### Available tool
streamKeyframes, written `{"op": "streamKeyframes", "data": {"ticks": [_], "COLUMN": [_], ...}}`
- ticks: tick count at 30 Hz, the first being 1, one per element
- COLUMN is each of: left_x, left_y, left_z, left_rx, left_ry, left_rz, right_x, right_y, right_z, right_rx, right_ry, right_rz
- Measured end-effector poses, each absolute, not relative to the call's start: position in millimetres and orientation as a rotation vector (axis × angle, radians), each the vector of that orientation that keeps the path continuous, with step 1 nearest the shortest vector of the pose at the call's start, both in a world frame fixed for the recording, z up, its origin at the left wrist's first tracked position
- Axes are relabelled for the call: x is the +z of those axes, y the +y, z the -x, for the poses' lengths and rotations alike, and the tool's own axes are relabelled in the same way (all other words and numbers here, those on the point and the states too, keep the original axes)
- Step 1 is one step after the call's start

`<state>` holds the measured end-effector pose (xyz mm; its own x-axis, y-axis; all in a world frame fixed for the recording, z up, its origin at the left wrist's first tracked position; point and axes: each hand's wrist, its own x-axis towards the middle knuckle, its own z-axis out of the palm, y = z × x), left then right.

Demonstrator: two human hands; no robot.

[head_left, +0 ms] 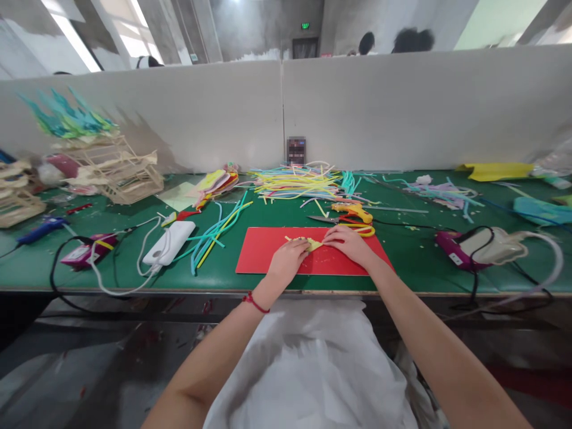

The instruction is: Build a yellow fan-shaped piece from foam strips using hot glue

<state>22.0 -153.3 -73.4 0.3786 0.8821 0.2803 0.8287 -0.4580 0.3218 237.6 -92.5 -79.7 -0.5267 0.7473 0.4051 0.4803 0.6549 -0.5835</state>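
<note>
A small pale yellow piece (314,245), pointed at its right end, lies on a red board (254,253) at the front of the table. My left hand (289,257) has its fingers bent over the left part of the piece and hides some of it. At the right tip, the fingers of my right hand (346,241) are drawn together on the same piece. Yellow crumbs dot the board. Just behind my right hand are scissors (367,230) with yellow handles and a yellow hot glue gun (353,210).
Behind the board lies a heap of coloured strips (295,183). Left are loose green and blue strips (218,232), a white power bank (170,243) and cables. A purple device (456,250) stands right. A grey partition (201,119) closes off the back.
</note>
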Motion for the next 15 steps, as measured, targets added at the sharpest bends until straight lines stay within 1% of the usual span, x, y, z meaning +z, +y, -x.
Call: {"op": "streamKeyframes", "data": {"ticks": [7,15], "left_x": [-77,-74], "left_y": [-156,-157], "left_z": [-22,-22], "left_rx": [0.701,0.715], "left_ry": [1.557,1.557], "left_rz": [-2.485,-2.451], "right_x": [-78,-86], "right_y": [-110,-126], "right_z": [-228,-211], "right_rx": [0.309,0.471], "right_ry": [-2.133,-2.145], "right_rz": [1.001,1.102]}}
